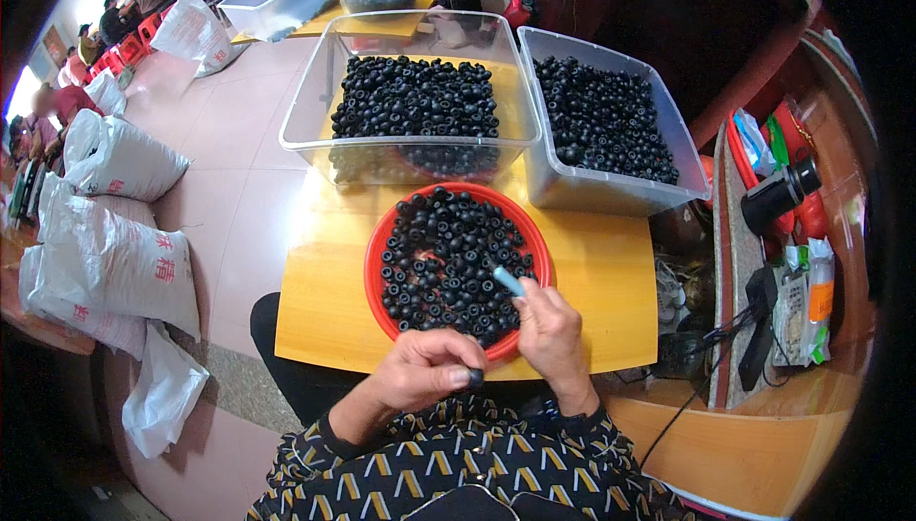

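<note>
My left hand [428,368] pinches one small round black bead-like piece [475,379] between thumb and fingertips, just off the near rim of a red round basin [373,278]. My right hand [553,335] is closed around a slim light-blue stick-like tool [509,281], which points up and left over the basin's right side. What the tool's lower end is like is hidden in the hand. Many black pieces [448,235], several showing a round hole, fill the basin. A bit of the red bottom shows between them.
The basin stands on a yellow board [320,292]. Behind it are a clear plastic bin [303,130] and a translucent bin [592,192], both holding black pieces. White sacks [124,263] lie at left. A cluttered shelf [739,263] with cables is at right. People sit far left.
</note>
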Available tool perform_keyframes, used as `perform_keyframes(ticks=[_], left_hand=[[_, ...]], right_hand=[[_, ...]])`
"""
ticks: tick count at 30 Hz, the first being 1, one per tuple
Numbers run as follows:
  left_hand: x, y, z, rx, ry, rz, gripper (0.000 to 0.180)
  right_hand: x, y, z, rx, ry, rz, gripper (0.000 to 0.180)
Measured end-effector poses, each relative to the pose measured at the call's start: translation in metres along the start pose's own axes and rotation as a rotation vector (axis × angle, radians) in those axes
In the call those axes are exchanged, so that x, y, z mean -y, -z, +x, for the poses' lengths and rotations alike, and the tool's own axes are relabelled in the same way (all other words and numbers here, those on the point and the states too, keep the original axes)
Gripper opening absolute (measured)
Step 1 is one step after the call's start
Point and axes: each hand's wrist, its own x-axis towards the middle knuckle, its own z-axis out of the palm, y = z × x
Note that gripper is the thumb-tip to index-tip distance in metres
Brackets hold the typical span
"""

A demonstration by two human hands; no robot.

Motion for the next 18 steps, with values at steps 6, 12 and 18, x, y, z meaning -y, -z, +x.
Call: perform_keyframes(ticks=[6,12,18], left_hand=[[-0.004,0.013,0.011,-0.148,-0.005,-0.256,0.015],[0.000,0.011,0.013,-0.177,0.042,-0.331,0.015],[-0.001,0.002,0.013,-0.289,0.097,-0.242,0.013]], right_hand=[[0.014,0.014,-0.002,0.095,-0.153,0.360,0.020],[0.026,0.006,-0.006,0.229,-0.321,0.869,0.022],[0.045,0.008,0.003,0.316,-0.316,0.883,0.024]])
